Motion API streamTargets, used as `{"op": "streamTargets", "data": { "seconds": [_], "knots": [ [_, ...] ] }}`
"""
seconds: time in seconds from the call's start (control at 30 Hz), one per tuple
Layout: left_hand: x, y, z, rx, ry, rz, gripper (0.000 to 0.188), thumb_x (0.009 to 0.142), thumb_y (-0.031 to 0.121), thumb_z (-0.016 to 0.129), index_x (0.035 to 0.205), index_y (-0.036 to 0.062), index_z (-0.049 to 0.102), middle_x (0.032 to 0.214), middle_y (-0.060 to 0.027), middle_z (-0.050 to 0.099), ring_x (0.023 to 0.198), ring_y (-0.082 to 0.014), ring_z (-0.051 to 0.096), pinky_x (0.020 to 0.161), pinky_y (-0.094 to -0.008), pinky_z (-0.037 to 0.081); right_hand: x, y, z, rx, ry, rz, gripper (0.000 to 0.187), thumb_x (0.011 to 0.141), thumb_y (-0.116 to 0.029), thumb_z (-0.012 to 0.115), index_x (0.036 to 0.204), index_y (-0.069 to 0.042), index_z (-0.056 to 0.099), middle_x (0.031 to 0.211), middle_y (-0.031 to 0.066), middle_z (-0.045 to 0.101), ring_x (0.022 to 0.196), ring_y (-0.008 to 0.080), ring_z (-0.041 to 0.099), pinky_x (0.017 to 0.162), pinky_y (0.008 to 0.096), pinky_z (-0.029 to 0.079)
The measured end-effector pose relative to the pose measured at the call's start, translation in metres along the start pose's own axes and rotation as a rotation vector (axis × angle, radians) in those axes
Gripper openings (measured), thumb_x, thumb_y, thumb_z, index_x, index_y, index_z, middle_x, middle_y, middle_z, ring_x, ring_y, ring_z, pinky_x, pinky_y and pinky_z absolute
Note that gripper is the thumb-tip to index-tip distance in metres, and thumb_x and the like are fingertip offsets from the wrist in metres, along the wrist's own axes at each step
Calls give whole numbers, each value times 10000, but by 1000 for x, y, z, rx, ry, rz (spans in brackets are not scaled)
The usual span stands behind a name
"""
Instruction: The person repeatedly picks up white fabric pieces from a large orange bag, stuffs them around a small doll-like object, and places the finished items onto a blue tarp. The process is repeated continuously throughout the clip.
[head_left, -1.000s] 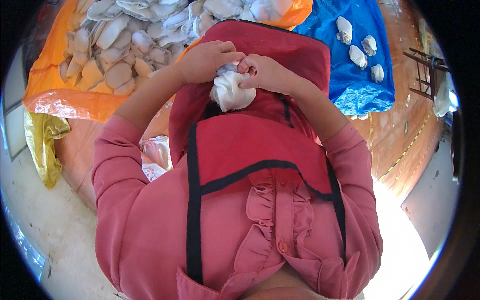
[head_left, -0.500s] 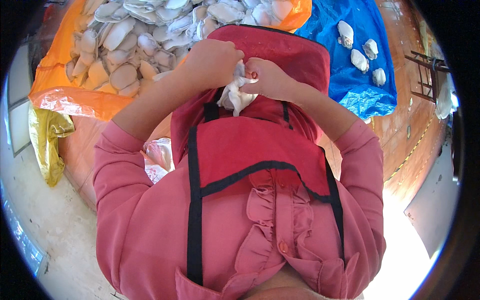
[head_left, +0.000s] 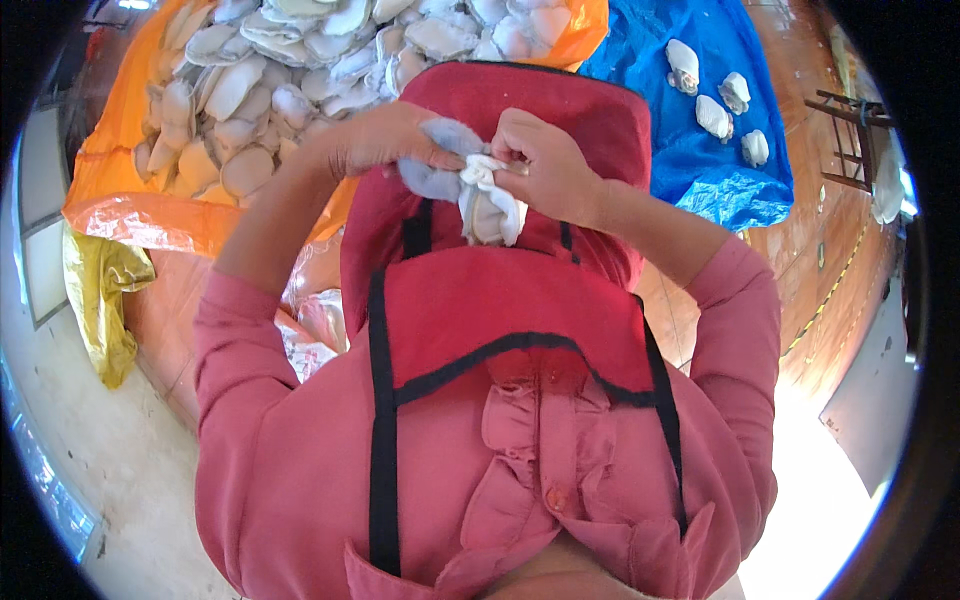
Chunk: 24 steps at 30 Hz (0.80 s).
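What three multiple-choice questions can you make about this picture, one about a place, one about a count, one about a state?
1. Where is the big pile of white pieces?
A. On the orange sheet
B. On the blue sheet
C. On the apron

2. How many white pieces lie on the blue sheet?
A. One
B. Four
C. Nine

3. How is the white cloth held?
A. By the left hand alone
B. By both hands
C. By no hand

Answers: 1 A, the pile covers the orange sheet. 2 B, four pieces lie apart there. 3 B, the left hand and the right hand both grip it above the apron.
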<state>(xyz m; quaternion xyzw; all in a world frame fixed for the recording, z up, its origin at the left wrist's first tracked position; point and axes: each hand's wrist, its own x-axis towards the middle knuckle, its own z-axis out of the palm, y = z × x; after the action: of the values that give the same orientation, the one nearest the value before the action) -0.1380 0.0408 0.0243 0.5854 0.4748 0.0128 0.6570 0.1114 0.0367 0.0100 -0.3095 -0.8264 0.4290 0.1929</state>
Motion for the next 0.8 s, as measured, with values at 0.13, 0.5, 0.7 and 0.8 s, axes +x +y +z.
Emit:
{"op": "streamTargets", "data": {
  "seconds": [0.13,0.5,0.7,0.8],
  "knots": [
    [-4,-5,20,320,334,274,431,770,215,768,1152,74,625,1021,-43,668,938,-192,625,869,-334,482,-8,11,5,181,8,41,202,713,-107,688,802,-41,520,778,93,476,715,242,517,639,351,422],
    [10,6,62,221,860,212,285,743,128,750,1015,85,676,911,-103,704,854,-210,677,779,-320,511,9,15,-1,339,-207,364,397,760,-303,792,970,-12,623,905,79,631,859,173,598,773,316,481],
    [21,4,63,185,955,-19,312,747,219,778,1026,106,697,836,-107,709,790,-214,681,729,-335,515,10,24,37,305,106,381,233,689,-146,715,837,-8,599,836,110,597,785,238,589,729,355,473],
    [30,-13,54,40,953,1,293,764,214,781,1014,87,699,840,-76,711,774,-181,669,713,-325,510,14,27,39,238,165,236,195,673,-114,690,766,-17,549,779,111,544,740,253,555,675,369,447]
  ]
}}
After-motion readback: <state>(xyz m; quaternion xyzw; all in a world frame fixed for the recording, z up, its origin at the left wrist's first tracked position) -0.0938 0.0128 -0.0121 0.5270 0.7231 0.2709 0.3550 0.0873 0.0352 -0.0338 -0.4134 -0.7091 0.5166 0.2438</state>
